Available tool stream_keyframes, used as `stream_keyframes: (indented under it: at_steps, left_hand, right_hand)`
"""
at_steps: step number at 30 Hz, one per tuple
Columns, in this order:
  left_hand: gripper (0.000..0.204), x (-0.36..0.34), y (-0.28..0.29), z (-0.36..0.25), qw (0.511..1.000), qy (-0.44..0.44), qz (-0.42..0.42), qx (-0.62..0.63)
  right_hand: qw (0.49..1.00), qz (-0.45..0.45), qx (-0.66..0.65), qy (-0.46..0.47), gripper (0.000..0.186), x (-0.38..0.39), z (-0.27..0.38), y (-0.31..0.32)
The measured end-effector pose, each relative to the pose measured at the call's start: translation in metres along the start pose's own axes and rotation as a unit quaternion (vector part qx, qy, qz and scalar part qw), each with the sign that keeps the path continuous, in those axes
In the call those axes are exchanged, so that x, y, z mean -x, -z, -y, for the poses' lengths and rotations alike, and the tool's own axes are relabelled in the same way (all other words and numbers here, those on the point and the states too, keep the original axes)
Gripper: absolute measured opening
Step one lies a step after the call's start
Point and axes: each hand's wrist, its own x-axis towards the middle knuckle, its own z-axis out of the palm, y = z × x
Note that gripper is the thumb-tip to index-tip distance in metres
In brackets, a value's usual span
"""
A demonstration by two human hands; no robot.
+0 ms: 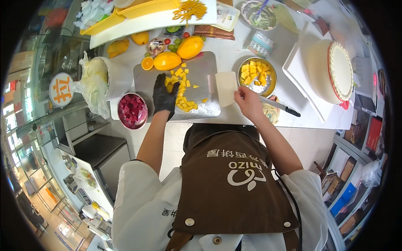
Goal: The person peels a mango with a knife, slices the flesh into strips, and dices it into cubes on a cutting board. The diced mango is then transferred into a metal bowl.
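Observation:
My left hand [163, 97], in a black glove, lies on the grey cutting board [205, 69] against the left edge of some yellow diced mango [184, 99]. Its fingers are apart, with a few cubes between thumb and fingers. My bare right hand [248, 103] pinches the near corner of a flat white scraper [226, 88] at the board's right edge. Beyond the scraper stands a metal bowl [274, 79] with more mango cubes in it. A knife [278, 105] with a black handle lies just right of my right hand.
A bowl of dark red cubes [132, 111] sits left of the board, near a white bucket [119, 77]. Whole mangoes [167, 61] and a halved orange [147, 63] lie at the far side. A tall white cake [331, 71] stands at the right.

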Motion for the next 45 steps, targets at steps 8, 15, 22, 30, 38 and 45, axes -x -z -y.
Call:
stream_keyframes:
  at_steps: [8,15,22,30,38,45]
  left_hand:
    - [0.08,-0.026,-0.021,-0.033,0.995,-0.087,0.048,0.005]
    - [0.071,-0.012,-0.033,-0.012,0.985,-0.157,0.057,0.036]
    - [0.054,-0.009,-0.02,-0.025,0.972,-0.194,0.08,0.107]
    - [0.042,-0.031,-0.016,-0.114,0.947,-0.29,0.073,0.122]
    - [0.039,-0.023,-0.147,-0.243,0.892,-0.312,0.191,0.266]
    - [0.039,-0.024,-0.144,-0.234,0.915,-0.37,0.144,0.067]
  right_hand:
    - [0.99,0.05,0.127,-0.037,0.023,-0.086,0.025,-0.095]
    - [0.962,0.196,-0.15,-0.116,0.014,-0.093,0.025,-0.146]
    - [0.906,0.223,-0.315,-0.173,0.017,-0.063,0.026,-0.131]
    - [0.894,0.143,-0.396,-0.15,0.007,-0.036,0.023,-0.048]
    - [0.933,-0.051,-0.291,-0.203,0.014,-0.009,-0.053,0.081]
    - [0.974,-0.175,0.018,-0.142,0.025,0.016,-0.083,0.127]
